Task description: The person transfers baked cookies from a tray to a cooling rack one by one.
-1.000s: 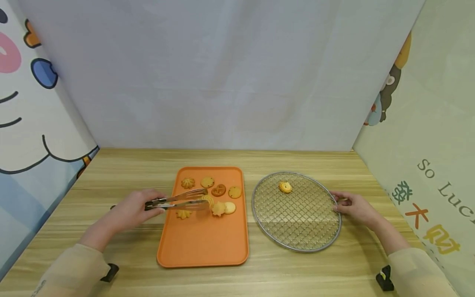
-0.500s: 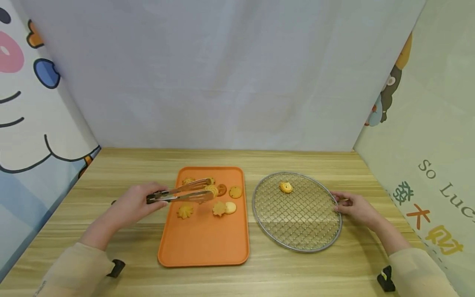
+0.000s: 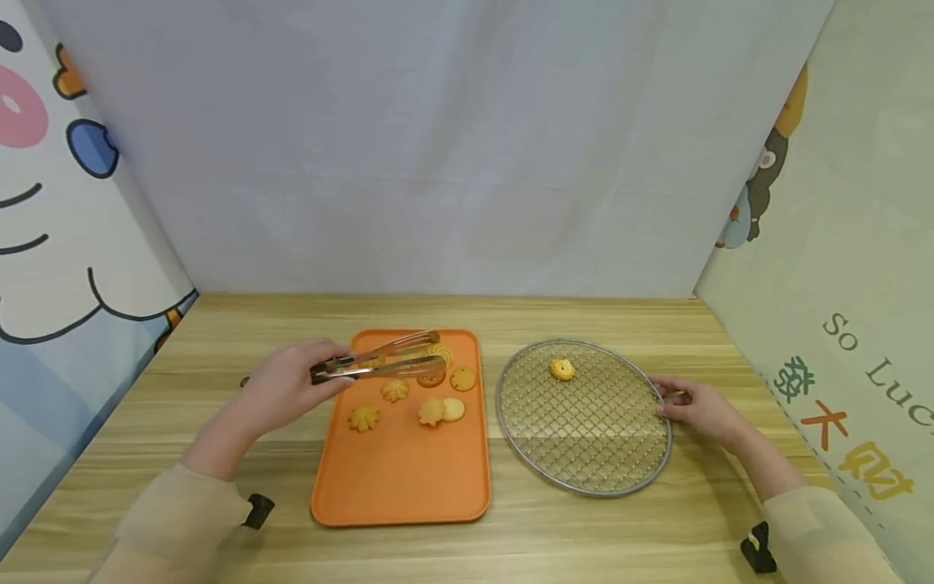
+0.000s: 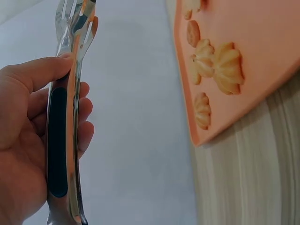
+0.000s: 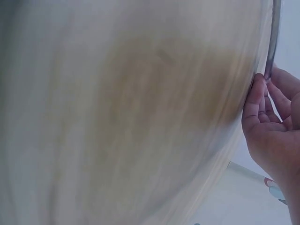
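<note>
My left hand (image 3: 288,388) grips metal tongs with dark handles (image 4: 58,140). Between the tong tips is a swirl-patterned round cookie (image 3: 442,352), over the far part of the orange tray (image 3: 401,483). Several other cookies lie on that tray, among them a flower-shaped one (image 3: 364,418), a pale round one (image 3: 453,410) and a dotted round one (image 3: 463,378); the tongs partly cover others. With thumb and fingers, my right hand (image 3: 702,414) pinches the right rim of a round wire rack (image 3: 584,430). One cookie with a pale centre (image 3: 562,370) sits on the rack's far part.
Tray and rack lie side by side on a wood-grain table (image 3: 554,535), with a narrow strip between them. A pale curtain (image 3: 438,162) closes off the back. Printed panels stand at the left and right, and a black strap piece (image 3: 759,547) shows at the right wrist.
The left hand has moved up and to the right, carrying the tongs and swirl cookie toward the tray's far end. The right hand and rack have stayed in place.
</note>
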A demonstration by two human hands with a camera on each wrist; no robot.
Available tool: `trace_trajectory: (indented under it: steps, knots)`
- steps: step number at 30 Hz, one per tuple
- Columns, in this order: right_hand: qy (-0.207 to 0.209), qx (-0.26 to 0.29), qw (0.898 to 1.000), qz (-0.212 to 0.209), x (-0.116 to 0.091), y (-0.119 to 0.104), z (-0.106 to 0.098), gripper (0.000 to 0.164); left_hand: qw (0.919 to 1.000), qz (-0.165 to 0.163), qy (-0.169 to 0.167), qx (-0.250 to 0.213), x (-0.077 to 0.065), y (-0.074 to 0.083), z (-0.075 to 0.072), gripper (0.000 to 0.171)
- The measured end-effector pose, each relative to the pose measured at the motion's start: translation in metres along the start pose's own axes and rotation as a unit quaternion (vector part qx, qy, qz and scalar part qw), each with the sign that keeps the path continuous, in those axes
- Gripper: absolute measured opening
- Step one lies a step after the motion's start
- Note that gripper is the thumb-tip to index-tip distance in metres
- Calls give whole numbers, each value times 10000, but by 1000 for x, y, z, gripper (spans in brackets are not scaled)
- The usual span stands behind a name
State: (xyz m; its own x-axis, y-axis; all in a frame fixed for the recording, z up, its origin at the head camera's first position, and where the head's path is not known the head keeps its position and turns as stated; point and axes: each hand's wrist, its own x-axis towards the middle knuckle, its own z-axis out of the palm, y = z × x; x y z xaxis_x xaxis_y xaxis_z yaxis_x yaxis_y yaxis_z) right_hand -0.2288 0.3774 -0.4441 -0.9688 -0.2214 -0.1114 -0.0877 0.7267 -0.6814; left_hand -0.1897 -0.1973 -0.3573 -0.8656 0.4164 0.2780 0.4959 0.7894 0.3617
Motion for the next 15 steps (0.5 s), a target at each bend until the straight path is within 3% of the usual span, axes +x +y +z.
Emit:
trace_trajectory:
  steps: [15]
  knots:
    - [-28,15,10000,-47,0,1,1,58,9999,109,51,-64,32,23,-7,42]
